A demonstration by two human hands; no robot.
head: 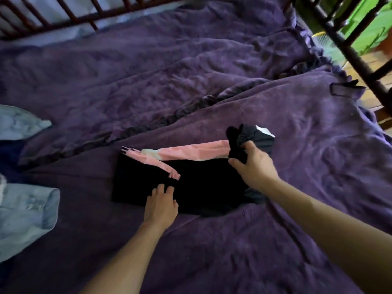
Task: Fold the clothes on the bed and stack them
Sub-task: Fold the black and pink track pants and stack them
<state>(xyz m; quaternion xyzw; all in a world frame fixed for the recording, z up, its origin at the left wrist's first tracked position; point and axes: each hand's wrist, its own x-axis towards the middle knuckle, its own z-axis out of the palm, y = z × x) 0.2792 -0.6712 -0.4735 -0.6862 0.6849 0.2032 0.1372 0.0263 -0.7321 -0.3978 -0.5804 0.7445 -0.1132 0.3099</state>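
Observation:
A black garment with pink and white trim (203, 187) lies partly folded on the purple bedspread (191, 85), in the middle of the view. My left hand (161, 203) presses flat on its near left part, fingers straight. My right hand (252, 164) grips a bunched black end of the same garment at its right side and holds it raised off the bed. A light blue garment (25, 217) lies crumpled at the left edge, with another light blue piece (19, 122) above it.
A dark wooden bed rail (70, 15) runs along the far side. A second dark rail (350, 49) crosses the upper right, with wooden floor beyond it. A small dark strap (343, 89) lies near the bed's right edge.

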